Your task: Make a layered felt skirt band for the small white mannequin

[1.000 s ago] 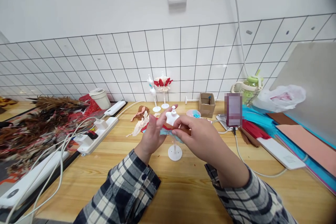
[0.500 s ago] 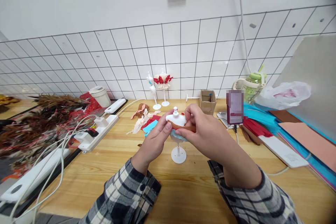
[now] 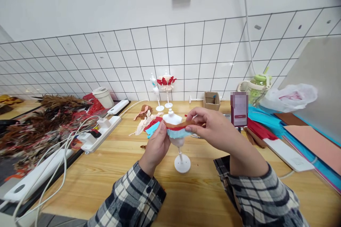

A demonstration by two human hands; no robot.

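Observation:
A small white mannequin (image 3: 172,117) on a round-based stand (image 3: 182,163) stands before me, leaning slightly. Across its chest runs a layered strip of brown, red and light blue material (image 3: 179,131). My left hand (image 3: 156,148) is closed at the strip's left end, thumb on top. The right end is pinched between the thumb and fingers of my right hand (image 3: 206,125). Red and blue scraps (image 3: 153,127) lie behind my left hand. What the strip is made of, paper or cloth, I cannot tell.
Two more small mannequins, one with red bows (image 3: 166,82), stand by the tiled wall. Power strips (image 3: 99,134) with cables and a feather heap (image 3: 53,124) are left. A cardboard box (image 3: 211,100), a phone (image 3: 239,110) and coloured sheets (image 3: 314,142) are right.
The strip is now spread across the mannequin, showing red and light blue layers below the brown. My right hand has shifted slightly right, and the mannequin's upper part tilts left.

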